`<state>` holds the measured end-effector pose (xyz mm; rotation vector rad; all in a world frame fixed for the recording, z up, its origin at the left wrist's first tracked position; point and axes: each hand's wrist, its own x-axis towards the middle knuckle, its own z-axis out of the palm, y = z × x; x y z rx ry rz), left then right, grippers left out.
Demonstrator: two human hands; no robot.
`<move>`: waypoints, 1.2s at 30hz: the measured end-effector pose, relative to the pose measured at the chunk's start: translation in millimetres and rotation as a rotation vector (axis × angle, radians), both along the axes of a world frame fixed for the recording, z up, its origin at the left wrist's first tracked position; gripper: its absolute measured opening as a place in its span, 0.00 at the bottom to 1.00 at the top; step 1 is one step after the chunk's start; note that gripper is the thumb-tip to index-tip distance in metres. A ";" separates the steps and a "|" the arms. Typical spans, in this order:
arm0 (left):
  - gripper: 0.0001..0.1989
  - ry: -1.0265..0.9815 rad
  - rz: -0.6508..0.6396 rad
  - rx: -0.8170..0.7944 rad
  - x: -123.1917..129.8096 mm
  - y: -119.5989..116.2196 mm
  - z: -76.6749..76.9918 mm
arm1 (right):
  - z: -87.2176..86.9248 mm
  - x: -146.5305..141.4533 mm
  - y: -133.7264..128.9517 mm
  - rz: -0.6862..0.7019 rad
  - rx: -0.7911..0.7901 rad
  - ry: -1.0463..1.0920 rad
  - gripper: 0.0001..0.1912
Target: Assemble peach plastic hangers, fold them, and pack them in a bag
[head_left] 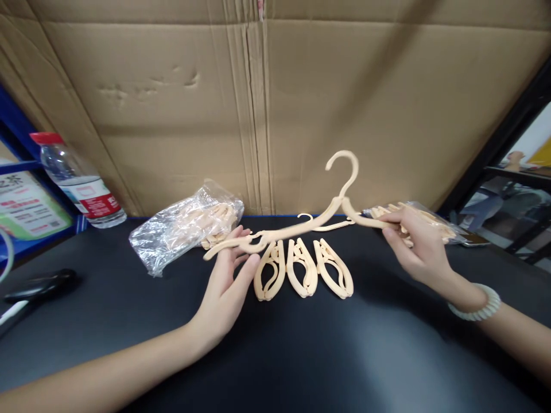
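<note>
A beige plastic hanger point(297, 229), unfolded with its hook pointing up, is raised above the black table. My left hand point(228, 281) has its fingers around the hanger's left arm, whose end sticks out past them. Thumb and fingers of my right hand point(415, 244) pinch the tip of the right arm. Below the hanger lie three folded beige hangers side by side: a left one point(279, 278), a middle one point(313, 275) and a right one point(344, 275). Another unfolded hanger point(333, 227) lies behind, partly hidden.
Clear plastic bags of beige hangers lie at the back left point(185, 226) and back right point(434, 225). A bottle with a red cap point(92, 192) and a black object point(43, 285) are at the left. A cardboard wall point(172, 115) closes off the back.
</note>
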<state>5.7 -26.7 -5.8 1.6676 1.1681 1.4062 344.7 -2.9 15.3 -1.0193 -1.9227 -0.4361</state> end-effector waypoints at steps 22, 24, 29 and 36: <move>0.18 0.477 -0.261 0.352 2.1 -12.1 6.1 | -14.4 -23.2 -9.4 0.180 -0.056 -0.208 0.13; 0.14 0.405 -0.163 0.273 1.2 -10.8 6.2 | -12.5 -23.2 -9.3 0.159 -0.048 -0.267 0.14; 0.09 0.257 -0.035 0.045 -0.3 -8.6 9.0 | -4.6 -23.3 -15.1 -0.012 0.098 -0.381 0.14; 0.09 0.247 -0.065 0.015 -1.0 -6.9 7.5 | -4.4 -20.9 -20.5 -0.165 0.171 -0.441 0.17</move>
